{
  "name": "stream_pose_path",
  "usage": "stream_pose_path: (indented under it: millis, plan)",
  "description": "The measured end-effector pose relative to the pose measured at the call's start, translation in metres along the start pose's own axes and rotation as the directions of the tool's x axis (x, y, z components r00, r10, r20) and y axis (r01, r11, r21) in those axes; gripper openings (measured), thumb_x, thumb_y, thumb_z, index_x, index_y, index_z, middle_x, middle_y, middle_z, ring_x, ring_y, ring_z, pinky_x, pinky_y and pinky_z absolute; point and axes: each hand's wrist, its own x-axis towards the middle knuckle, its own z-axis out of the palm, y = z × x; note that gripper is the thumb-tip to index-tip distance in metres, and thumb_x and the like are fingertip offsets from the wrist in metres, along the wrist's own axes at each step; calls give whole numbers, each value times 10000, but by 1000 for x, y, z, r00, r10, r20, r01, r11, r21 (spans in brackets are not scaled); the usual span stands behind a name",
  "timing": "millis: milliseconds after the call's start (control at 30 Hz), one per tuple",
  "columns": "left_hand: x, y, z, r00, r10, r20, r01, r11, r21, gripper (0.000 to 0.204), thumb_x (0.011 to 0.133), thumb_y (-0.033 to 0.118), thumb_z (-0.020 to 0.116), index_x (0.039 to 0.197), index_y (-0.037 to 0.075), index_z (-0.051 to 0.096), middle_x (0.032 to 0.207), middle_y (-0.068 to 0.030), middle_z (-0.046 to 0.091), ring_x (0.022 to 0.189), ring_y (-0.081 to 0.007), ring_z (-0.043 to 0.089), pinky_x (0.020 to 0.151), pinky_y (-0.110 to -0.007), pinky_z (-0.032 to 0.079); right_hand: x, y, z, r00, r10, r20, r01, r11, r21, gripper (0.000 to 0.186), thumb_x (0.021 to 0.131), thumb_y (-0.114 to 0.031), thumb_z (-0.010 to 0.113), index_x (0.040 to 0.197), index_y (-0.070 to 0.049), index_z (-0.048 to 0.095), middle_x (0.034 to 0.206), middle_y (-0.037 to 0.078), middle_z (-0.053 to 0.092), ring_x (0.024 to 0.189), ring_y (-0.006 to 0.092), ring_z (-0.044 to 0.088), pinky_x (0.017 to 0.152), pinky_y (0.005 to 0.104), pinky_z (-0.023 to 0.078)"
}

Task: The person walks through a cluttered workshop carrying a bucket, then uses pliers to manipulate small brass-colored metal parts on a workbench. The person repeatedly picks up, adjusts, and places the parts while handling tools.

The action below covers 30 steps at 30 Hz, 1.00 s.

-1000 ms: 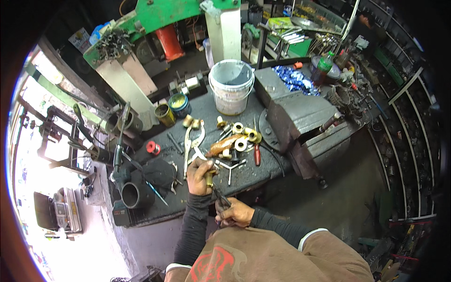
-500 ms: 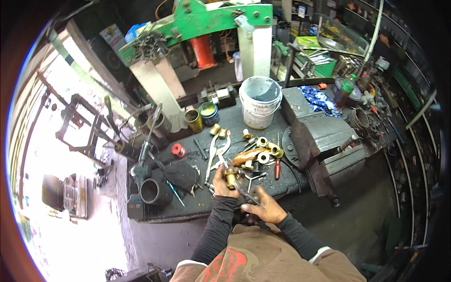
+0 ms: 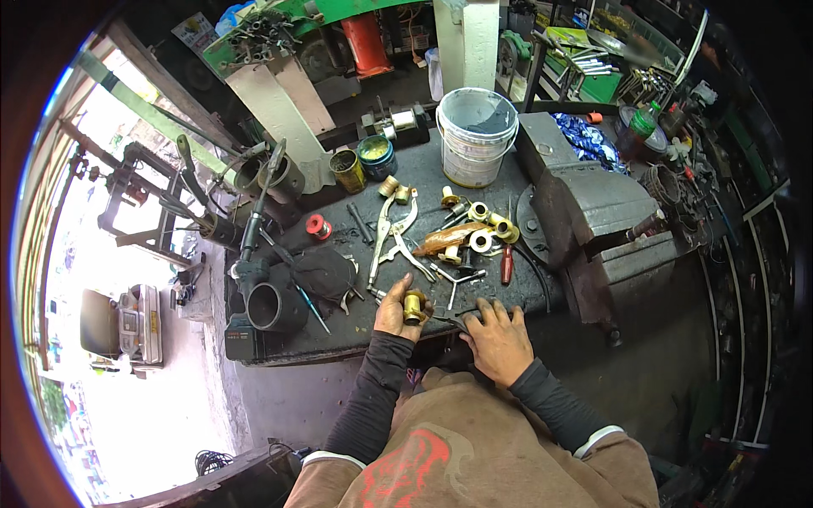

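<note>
Fingers [image 3: 398, 298] of the left hand [image 3: 395, 311] closed around a brass fitting [image 3: 414, 306]; right hand [image 3: 498, 339] flat, open.

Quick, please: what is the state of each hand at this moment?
Left hand: closed around a brass fitting at the workbench edge.
Right hand: fingers spread, resting on a dark tool; grip cannot be told.

I see a dark workbench [image 3: 339, 326] across the middle of the frame. On it, at upper centre, a white bucket [image 3: 476, 135] beside two small tins [image 3: 362, 164]. Right of centre sits a grey vise [image 3: 584, 207]. Mid-frame lie pliers [image 3: 391, 233], brass fittings [image 3: 474, 224] and a red spool [image 3: 318, 226].
</note>
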Motion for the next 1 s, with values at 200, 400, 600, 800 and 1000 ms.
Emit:
stream_pose_path:
  millis: [200, 400, 600, 800, 1000]
  plan:
    - [-4, -18, -16, 998, -41, -52, 46, 994, 101, 249, 953, 299, 722, 923, 75, 619, 759, -119, 666, 631, -246, 662, 579, -359, 550, 2, -1, 1, 984, -81, 156, 88, 995, -40, 270, 961, -338, 651, 1106, -111, 663, 1287, 175, 612, 1191, 347, 600, 980, 606, 449]
    - [-10, -29, -16, 999, -5, -52, 12, 991, 130, 193, 932, 217, 750, 919, 75, 620, 777, -96, 648, 695, -244, 668, 645, -399, 588, -1, 8, 24, 953, -69, 294, 32, 991, 129, 330, 939, -388, 683, 990, -64, 650, 1050, 171, 674, 915, 354, 706, 750, 486, 577]
    - [-6, -31, -11, 986, 167, -29, -158, 969, 189, 296, 841, -25, 721, 773, 72, 450, 808, -133, 634, 731, -246, 677, 700, -425, 639, -9, -1, 52, 950, 119, 288, -246, 853, 460, 460, 946, -450, 694, 889, 4, 649, 773, 238, 688, 750, 426, 696, 694, 497, 547]
    - [5, -28, -10, 979, 202, 15, -197, 934, 298, 213, 840, -79, 639, 790, 52, 478, 772, -129, 629, 677, -259, 672, 704, -433, 637, -9, -7, 68, 782, 99, 616, -614, 292, 733, 393, 1006, -369, 670, 821, -22, 644, 651, 80, 621, 564, 215, 584, 560, 357, 457]
    - [11, -25, 8, 973, 189, 136, -220, 935, 279, 221, 812, -70, 682, 764, 43, 498, 739, -124, 631, 654, -228, 657, 680, -427, 629, -8, -1, 60, 709, -73, 701, -702, -165, 693, 364, 1025, -349, 660, 824, -54, 593, 680, 1, 559, 584, 90, 517, 530, 265, 434]
